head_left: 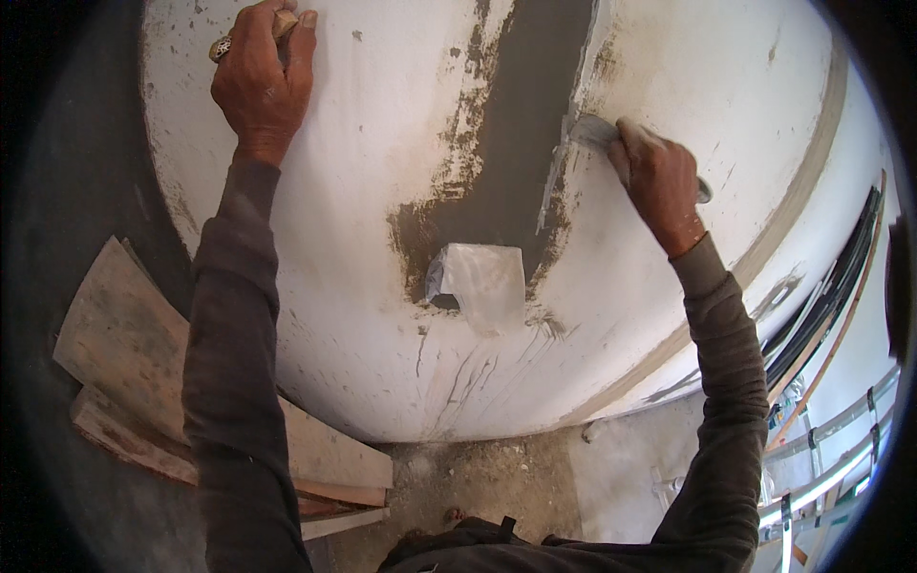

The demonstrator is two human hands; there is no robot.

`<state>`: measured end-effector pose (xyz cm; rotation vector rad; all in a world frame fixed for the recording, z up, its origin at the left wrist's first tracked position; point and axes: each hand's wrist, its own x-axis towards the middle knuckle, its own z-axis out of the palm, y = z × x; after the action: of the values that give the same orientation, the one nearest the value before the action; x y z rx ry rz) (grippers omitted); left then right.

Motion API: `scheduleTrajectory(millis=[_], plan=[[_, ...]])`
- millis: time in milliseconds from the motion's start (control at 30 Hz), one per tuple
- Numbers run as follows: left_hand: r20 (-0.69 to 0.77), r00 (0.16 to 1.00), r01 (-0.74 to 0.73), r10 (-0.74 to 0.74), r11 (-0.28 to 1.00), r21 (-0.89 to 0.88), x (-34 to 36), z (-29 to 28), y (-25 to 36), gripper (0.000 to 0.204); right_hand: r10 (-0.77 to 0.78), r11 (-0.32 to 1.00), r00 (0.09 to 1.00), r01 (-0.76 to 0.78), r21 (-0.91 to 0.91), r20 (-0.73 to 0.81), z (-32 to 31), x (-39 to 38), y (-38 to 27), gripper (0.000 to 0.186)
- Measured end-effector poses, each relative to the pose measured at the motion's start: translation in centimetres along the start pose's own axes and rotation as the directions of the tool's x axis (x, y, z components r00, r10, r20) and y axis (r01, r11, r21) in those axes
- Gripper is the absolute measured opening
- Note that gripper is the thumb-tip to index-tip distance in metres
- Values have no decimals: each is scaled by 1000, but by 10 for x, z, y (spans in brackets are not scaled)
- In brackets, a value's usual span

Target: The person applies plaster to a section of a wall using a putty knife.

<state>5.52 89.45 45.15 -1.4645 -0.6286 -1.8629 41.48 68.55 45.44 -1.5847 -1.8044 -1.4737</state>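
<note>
My right hand [662,177] grips a putty knife [594,132], its flat grey blade at the right edge of a grey plaster strip [535,105] on the white wall [353,191]. White compound lines that edge. Higher up on the left, my left hand [260,91] is closed around a light wooden piece [285,23]; whatever it belongs to is hidden by the fingers and the picture's edge. At the strip's lower end, a box in the wall is covered with a whitish plastic sheet [485,277] that hangs down in front.
Wooden boards [134,334] lean at the lower left beside my left forearm. The dusty floor [487,477] shows below the wall. Black pipes [831,277] and metal rails [821,487] stand at the right. A beige-grey band [793,205] runs along the wall.
</note>
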Motion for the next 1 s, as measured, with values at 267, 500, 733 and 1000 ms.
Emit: scheduleTrajectory(millis=[267, 500, 733, 1000], plan=[[-13, 1000, 9, -10, 1000, -29, 2, -3, 7, 27, 175, 981, 981, -181, -72, -85, -25, 36, 12, 22], [5, 1000, -2, 2, 999, 43, -1, -2, -2, 26, 49, 998, 994, -45, -37, 94, -14, 1, -12, 18], [-36, 999, -20, 21, 1000, 12, 2, 2, 3, 24, 39, 999, 997, -37, 35, -61, -20, 20, 21, 22], [-54, 997, -48, 49, 999, 18, 1, 2, 0, 22, -67, 996, 990, 60, -60, -127, -25, 55, 24, 32]])
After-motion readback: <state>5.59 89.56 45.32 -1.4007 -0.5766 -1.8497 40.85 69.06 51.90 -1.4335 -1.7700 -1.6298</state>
